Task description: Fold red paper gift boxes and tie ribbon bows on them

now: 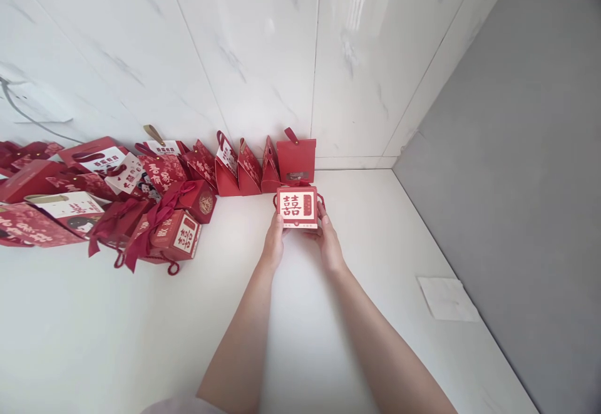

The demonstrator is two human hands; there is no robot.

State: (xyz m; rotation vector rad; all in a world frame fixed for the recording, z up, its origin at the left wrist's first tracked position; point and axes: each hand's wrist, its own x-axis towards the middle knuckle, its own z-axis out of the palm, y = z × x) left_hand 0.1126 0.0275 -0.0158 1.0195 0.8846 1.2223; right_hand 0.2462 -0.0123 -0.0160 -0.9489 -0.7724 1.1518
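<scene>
A small red gift box (297,206) with a cream label and red lettering is held between my two hands, its lettered face towards me. My left hand (275,238) grips its left side, thumb on the front edge. On the other side, my right hand (329,242) has its fingers around the lower right corner. Red cord shows at both sides of the box. Just behind it stands an upright red gift bag (297,158) with a ribbon loop on top. Several triangular red gift boxes (248,166) stand in a row to its left.
More red gift boxes crowd the left, among them a ribbon-tied box (162,238) and a white-topped box (70,207). A marbled tile wall (263,44) backs the white countertop (225,289). At right are a white sheet (448,299) and a grey panel (516,170).
</scene>
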